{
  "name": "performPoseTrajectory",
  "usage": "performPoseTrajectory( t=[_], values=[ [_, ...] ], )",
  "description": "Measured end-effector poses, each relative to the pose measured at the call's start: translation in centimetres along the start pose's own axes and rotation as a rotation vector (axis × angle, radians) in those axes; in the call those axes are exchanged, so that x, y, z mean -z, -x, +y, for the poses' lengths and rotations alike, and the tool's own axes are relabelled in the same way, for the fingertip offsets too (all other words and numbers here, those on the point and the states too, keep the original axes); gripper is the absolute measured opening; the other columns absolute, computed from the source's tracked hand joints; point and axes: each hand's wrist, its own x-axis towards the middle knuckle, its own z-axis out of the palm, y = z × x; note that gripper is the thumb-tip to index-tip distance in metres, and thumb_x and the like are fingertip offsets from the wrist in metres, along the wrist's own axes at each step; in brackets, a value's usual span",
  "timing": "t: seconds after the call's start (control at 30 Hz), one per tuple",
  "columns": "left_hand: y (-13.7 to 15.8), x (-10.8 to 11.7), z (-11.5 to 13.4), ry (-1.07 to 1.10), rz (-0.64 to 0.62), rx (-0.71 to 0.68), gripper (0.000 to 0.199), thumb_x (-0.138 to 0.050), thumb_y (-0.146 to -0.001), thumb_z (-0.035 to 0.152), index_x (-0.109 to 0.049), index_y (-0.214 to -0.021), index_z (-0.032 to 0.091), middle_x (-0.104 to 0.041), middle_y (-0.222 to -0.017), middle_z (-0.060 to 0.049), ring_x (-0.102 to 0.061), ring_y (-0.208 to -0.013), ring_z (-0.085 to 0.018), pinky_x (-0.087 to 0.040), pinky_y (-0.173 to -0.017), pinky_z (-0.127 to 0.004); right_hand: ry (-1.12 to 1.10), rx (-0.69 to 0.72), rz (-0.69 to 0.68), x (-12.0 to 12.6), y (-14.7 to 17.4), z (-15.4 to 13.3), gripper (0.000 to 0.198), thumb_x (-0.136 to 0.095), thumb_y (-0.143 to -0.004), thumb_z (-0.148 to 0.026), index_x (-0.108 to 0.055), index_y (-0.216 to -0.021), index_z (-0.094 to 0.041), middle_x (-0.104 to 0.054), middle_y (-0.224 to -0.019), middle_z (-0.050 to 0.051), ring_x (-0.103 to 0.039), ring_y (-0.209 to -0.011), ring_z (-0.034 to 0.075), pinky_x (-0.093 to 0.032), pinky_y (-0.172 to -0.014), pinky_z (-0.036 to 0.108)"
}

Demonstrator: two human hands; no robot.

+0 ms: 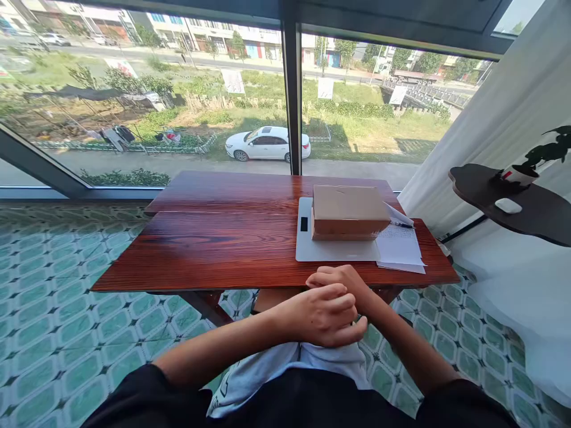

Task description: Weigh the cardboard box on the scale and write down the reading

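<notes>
My left hand lies over my right hand, both clasped together just in front of the near edge of a red-brown wooden table. Neither hand holds anything. On the table's right part sits a closed cardboard box on top of a flat white scale. Printed paper sheets lie to the right of the scale, with a pen on them, partly hidden by the box.
A large window with a dark frame post stands behind the table. A white curtain hangs at the right. A dark side shelf carries a potted plant and a white mouse. Green patterned tiles cover the floor.
</notes>
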Motion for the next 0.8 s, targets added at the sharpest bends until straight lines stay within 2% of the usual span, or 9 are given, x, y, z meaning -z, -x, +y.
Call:
performPoseTrajectory(
  t=[0.07, 0.13, 0.23, 0.33, 0.43, 0.5, 0.57, 0.67, 0.8],
  values=[
    [0.2, 0.5, -0.9, 0.017, 0.082, 0.124, 0.028, -0.063, -0.089, 0.019, -0.064, -0.118, 0.016, -0.071, -0.091, -0.001, -0.061, -0.09, -0.014, -0.05, -0.092, -0.032, -0.013, -0.084, 0.135, 1.3, 0.8, 0.6, 0.014, -0.061, -0.098, -0.025, -0.073, -0.102, -0.022, -0.065, -0.087, -0.002, -0.054, -0.072, 0.009, -0.03, -0.059, 0.026],
    [0.5, 0.8, -1.6, 0.045, 0.167, 0.282, 0.034, -0.059, -0.09, 0.012, -0.061, -0.123, 0.015, -0.074, -0.102, -0.001, -0.062, -0.103, -0.015, -0.05, -0.095, -0.03, -0.037, -0.169, 0.332, 2.8, 1.4, 1.0, 0.02, -0.056, -0.1, -0.025, -0.075, -0.106, -0.021, -0.064, -0.082, -0.001, -0.052, -0.068, 0.008, -0.033, -0.061, 0.025],
    [1.1, 0.7, -2.7, 0.063, 0.253, 0.588, 0.047, -0.057, -0.089, 0.006, -0.055, -0.134, 0.019, -0.073, -0.114, -0.002, -0.062, -0.112, -0.013, -0.051, -0.099, -0.027, -0.064, -0.279, 0.639, 5.0, 2.1, 1.8, 0.027, -0.052, -0.103, -0.029, -0.074, -0.117, -0.022, -0.066, -0.081, -0.001, -0.047, -0.061, 0.007, -0.038, -0.062, 0.023],
    [1.6, 0.0, -4.1, 0.143, 0.263, 0.859, 0.057, -0.058, -0.091, 0.016, -0.043, -0.146, 0.024, -0.066, -0.133, -0.005, -0.059, -0.123, -0.013, -0.051, -0.106, -0.03, -0.033, -0.385, 0.885, 6.6, 2.7, 3.3, 0.035, -0.044, -0.106, -0.034, -0.074, -0.117, -0.019, -0.067, -0.081, 0.001, -0.053, -0.063, 0.008, -0.042, -0.065, 0.023],
    [2.2, -1.3, -5.9, 0.282, 0.236, 1.118, 0.062, -0.056, -0.093, 0.032, -0.037, -0.152, 0.025, -0.056, -0.148, -0.008, -0.054, -0.134, -0.019, -0.052, -0.108, -0.038, -0.021, -0.443, 1.08, 7.1, 3.3, 5.5, 0.051, -0.03, -0.108, -0.042, -0.073, -0.114, -0.015, -0.071, -0.095, 0.007, -0.061, -0.075, 0.012, -0.047, -0.067, 0.026],
    [2.6, -2.3, -7.1, 0.4, 0.209, 1.281, 0.069, -0.055, -0.092, 0.041, -0.033, -0.155, 0.022, -0.047, -0.156, -0.012, -0.049, -0.141, -0.023, -0.051, -0.11, -0.042, -0.008, -0.472, 1.127, 7.0, 3.7, 7.0, 0.059, -0.024, -0.108, -0.047, -0.07, -0.12, -0.013, -0.071, -0.108, 0.011, -0.064, -0.091, 0.017, -0.05, -0.07, 0.029],
    [3.0, -3.4, -8.3, 0.509, 0.173, 1.407, 0.078, -0.053, -0.091, 0.049, -0.028, -0.158, 0.018, -0.039, -0.161, -0.013, -0.044, -0.146, -0.024, -0.05, -0.112, -0.043, 0.027, -0.513, 1.118, 6.7, 4.0, 8.3, 0.063, -0.024, -0.106, -0.052, -0.067, -0.126, -0.011, -0.068, -0.122, 0.014, -0.063, -0.109, 0.021, -0.054, -0.087, 0.035],
    [3.3, -5.0, -9.6, 0.605, 0.107, 1.52, 0.086, -0.051, -0.09, 0.055, -0.022, -0.16, 0.014, -0.035, -0.163, -0.015, -0.043, -0.147, -0.026, -0.049, -0.112, -0.042, 0.035, -0.614, 1.062, 6.2, 4.0, 9.6, 0.069, -0.03, -0.102, -0.06, -0.062, -0.134, -0.008, -0.062, -0.135, 0.018, -0.057, -0.127, 0.027, -0.044, -0.113, 0.046],
    [3.5, -6.5, -10.3, 0.632, -0.003, 1.572, 0.088, -0.046, -0.093, 0.06, -0.019, -0.162, 0.011, -0.04, -0.16, -0.016, -0.045, -0.146, -0.027, -0.037, -0.121, -0.043, -0.147, -0.769, 0.939, 5.7, 3.6, 10.7, 0.081, -0.035, -0.094, -0.066, -0.055, -0.144, -0.005, -0.055, -0.145, 0.02, -0.053, -0.135, 0.029, -0.044, -0.115, 0.047]
  ],
)
